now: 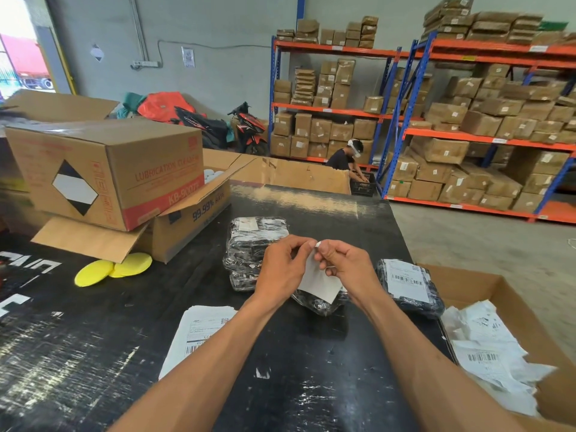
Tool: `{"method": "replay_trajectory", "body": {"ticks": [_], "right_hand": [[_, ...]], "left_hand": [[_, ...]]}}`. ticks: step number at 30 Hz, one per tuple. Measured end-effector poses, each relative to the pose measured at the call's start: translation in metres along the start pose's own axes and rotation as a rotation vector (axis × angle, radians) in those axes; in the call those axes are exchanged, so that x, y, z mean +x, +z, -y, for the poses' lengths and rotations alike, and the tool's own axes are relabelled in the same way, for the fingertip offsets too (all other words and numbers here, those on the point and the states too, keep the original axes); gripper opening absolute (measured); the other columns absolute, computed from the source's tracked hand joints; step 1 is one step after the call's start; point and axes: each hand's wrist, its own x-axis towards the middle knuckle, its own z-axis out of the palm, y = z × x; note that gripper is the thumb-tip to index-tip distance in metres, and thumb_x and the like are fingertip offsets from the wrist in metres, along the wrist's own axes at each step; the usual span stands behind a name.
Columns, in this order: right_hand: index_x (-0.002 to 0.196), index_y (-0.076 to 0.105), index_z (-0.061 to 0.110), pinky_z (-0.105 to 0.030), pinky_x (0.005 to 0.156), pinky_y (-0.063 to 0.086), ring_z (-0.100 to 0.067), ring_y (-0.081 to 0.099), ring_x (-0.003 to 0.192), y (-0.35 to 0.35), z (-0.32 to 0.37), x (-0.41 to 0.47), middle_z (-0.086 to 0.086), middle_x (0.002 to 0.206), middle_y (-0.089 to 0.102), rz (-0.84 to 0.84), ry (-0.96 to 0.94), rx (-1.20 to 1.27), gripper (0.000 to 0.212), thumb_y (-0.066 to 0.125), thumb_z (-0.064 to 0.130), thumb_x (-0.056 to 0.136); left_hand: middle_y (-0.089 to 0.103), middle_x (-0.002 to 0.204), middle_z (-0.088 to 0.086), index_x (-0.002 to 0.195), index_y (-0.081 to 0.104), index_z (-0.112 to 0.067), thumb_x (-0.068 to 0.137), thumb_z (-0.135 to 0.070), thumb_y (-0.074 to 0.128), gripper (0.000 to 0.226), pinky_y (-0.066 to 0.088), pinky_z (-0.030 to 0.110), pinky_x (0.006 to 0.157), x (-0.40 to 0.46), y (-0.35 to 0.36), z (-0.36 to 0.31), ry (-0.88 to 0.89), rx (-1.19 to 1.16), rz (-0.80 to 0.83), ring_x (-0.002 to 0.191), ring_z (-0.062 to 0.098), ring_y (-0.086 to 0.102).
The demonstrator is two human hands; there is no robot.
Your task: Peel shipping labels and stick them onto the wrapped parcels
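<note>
Both hands hold one white shipping label [318, 282] upright above the black table [93, 353]. My left hand [282, 269] and my right hand [346, 266] pinch its top corner between thumbs and fingertips, blank side towards me. A plastic-wrapped dark parcel [321, 304] lies right under the label, mostly hidden by it. Behind my left hand stands a stack of wrapped parcels [252, 241], the top one bearing a small label. To the right lies a dark parcel with a barcode label [408, 285]. A pile of label sheets [199, 338] sits near my left forearm.
An open cardboard box [505, 294] at the right holds several crumpled label backings. Stacked cartons [109, 173] and yellow round pads [112, 268] stand at the left. A person crouches by a black crate [363, 185] near the shelving racks with boxes [467, 129].
</note>
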Motion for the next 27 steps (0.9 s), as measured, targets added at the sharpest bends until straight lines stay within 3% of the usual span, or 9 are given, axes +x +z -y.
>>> {"method": "replay_trajectory", "body": {"ticks": [8,13,19,23,27], "right_hand": [[0.096,0.076,0.008,-0.026,0.061,0.045,-0.012,0.059,0.064,-0.001,-0.003,-0.003,-0.002,0.076,0.073,-0.034,-0.023,-0.038,0.015,0.070,0.022,0.095],[0.096,0.075,0.009,-0.025,0.059,0.046,-0.011,0.059,0.063,-0.001,-0.003,-0.004,-0.001,0.075,0.073,-0.036,-0.040,-0.061,0.013,0.068,0.020,0.097],[0.093,0.074,0.011,-0.023,0.058,0.047,-0.011,0.060,0.063,-0.003,-0.004,-0.005,0.001,0.074,0.072,-0.019,-0.089,-0.110,0.014,0.064,0.019,0.100],[0.093,0.073,0.009,-0.023,0.058,0.046,-0.010,0.060,0.061,-0.003,-0.005,-0.003,0.000,0.073,0.072,-0.022,-0.085,-0.107,0.014,0.065,0.018,0.099],[0.094,0.073,0.009,-0.023,0.058,0.047,-0.010,0.060,0.062,-0.004,-0.007,-0.002,0.001,0.074,0.072,-0.024,-0.083,-0.133,0.014,0.065,0.019,0.099]], "left_hand": [[0.074,0.094,-0.011,0.101,0.078,-0.020,0.099,-0.031,0.061,0.020,0.053,0.026,0.080,-0.001,0.005,0.003,-0.058,-0.054,-0.006,0.089,0.001,0.067],[0.074,0.092,-0.012,0.100,0.077,-0.020,0.099,-0.035,0.060,0.023,0.052,0.023,0.076,0.000,0.006,0.002,-0.080,-0.053,0.003,0.085,-0.001,0.066],[0.075,0.094,-0.009,0.098,0.079,-0.020,0.096,-0.031,0.067,0.017,0.055,0.027,0.082,0.001,0.005,0.005,-0.097,-0.115,0.057,0.090,0.005,0.069],[0.076,0.092,-0.009,0.095,0.079,-0.019,0.097,-0.028,0.065,0.017,0.050,0.019,0.074,0.003,0.011,0.005,-0.123,-0.115,0.017,0.084,0.002,0.067],[0.076,0.087,-0.011,0.089,0.080,-0.020,0.095,-0.027,0.065,0.018,0.051,0.022,0.071,0.004,0.014,0.006,-0.164,-0.129,-0.013,0.080,0.003,0.067]]}}
